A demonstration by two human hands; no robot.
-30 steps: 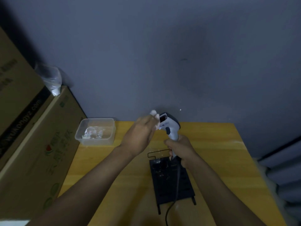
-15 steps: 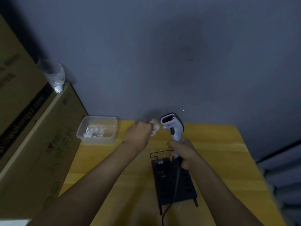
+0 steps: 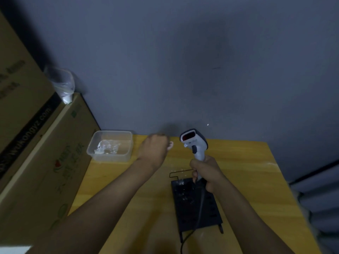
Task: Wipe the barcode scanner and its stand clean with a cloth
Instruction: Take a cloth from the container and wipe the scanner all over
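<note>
My right hand point(image 3: 206, 172) grips the handle of a white and dark barcode scanner point(image 3: 194, 143), held upright with its red window facing me. Its cable runs down over the black stand point(image 3: 196, 206), which lies flat on the wooden table point(image 3: 244, 162) and carries white specks. My left hand point(image 3: 154, 151) is closed around a small pale cloth point(image 3: 170, 145); only a corner shows past the fingers. That hand is a short way left of the scanner head, not touching it.
A clear plastic tub point(image 3: 111, 146) with wet crumpled material stands at the table's back left. Cardboard boxes point(image 3: 36, 162) rise along the left side, with a plastic bag point(image 3: 62, 85) on top. A grey wall is behind the table.
My left hand with the cloth has pulled away leftward from the scanner head it touched. The scanner has turned upright, its window now facing me.
</note>
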